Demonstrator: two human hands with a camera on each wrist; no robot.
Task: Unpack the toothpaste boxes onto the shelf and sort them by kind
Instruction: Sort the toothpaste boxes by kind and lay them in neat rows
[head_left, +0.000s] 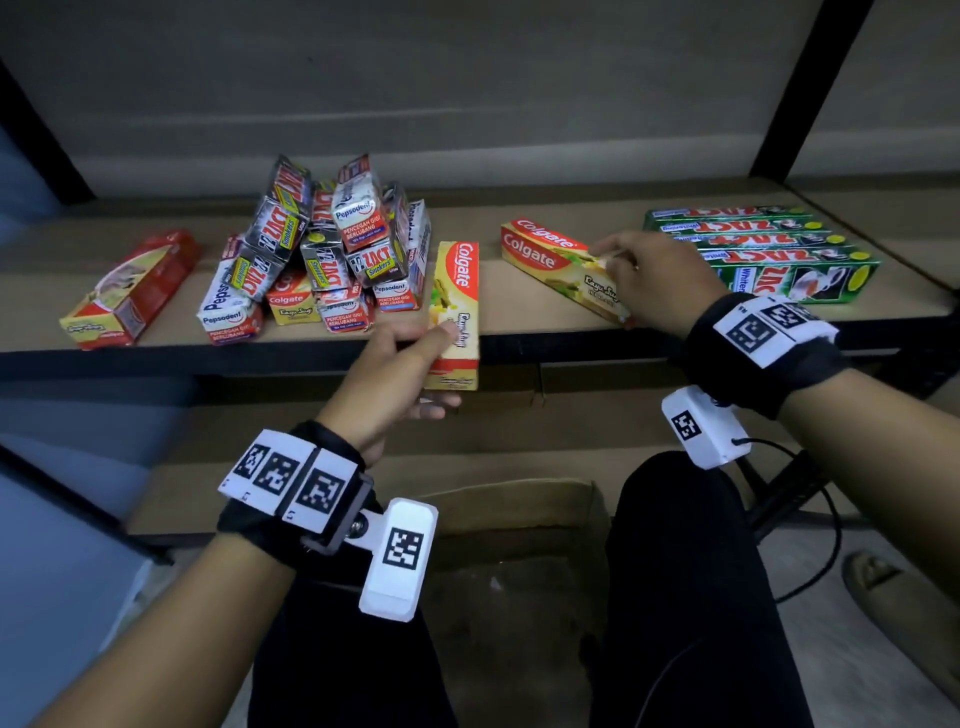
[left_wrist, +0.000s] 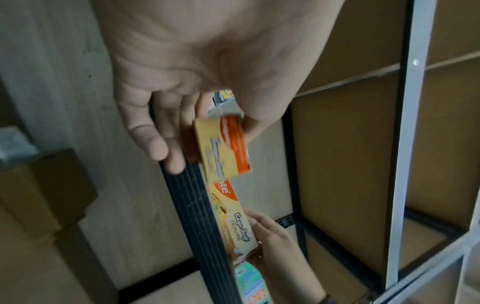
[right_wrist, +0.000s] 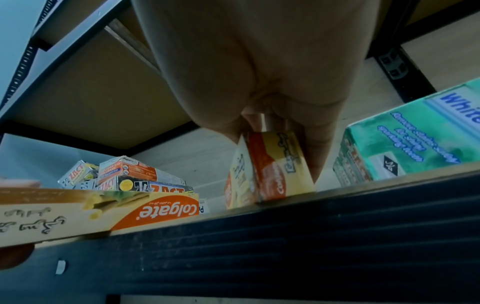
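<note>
Head view: brown board shelf with black front rail (head_left: 519, 312) spans mid-frame. Left hand (head_left: 400, 374), centre frame, grips a yellow-and-red Colgate carton (head_left: 456, 312) by its near end, thumb on top; the carton overhangs the rail. Right hand (head_left: 654, 280), right of centre, curls its fingers on a second yellow-and-red Colgate carton (head_left: 561, 265) lying flat on the board. Row of green Zact cartons (head_left: 763, 249) lies at far right, side by side. Heap of small silver Zact and white-red Pepsodent cartons (head_left: 332, 244) sits left of centre. Red-and-yellow carton (head_left: 130, 291) lies alone at far left. Open brown cardboard box (head_left: 509, 561) stands at lower centre, between the person's knees.

Left wrist view: left hand (left_wrist: 182, 102) fills the upper frame, fingers and thumb pinching the carton end (left_wrist: 223, 148). Right hand (left_wrist: 280, 242) shows at lower centre against the second carton (left_wrist: 233, 222).

Right wrist view: right hand (right_wrist: 259, 82) at upper centre holds the second carton's end (right_wrist: 280, 164) on the shelf edge (right_wrist: 311, 226). Left-held carton (right_wrist: 103, 211) crosses lower left. Green cartons (right_wrist: 405, 148) stand at right; the heap (right_wrist: 124, 176) sits at mid-left.
</note>
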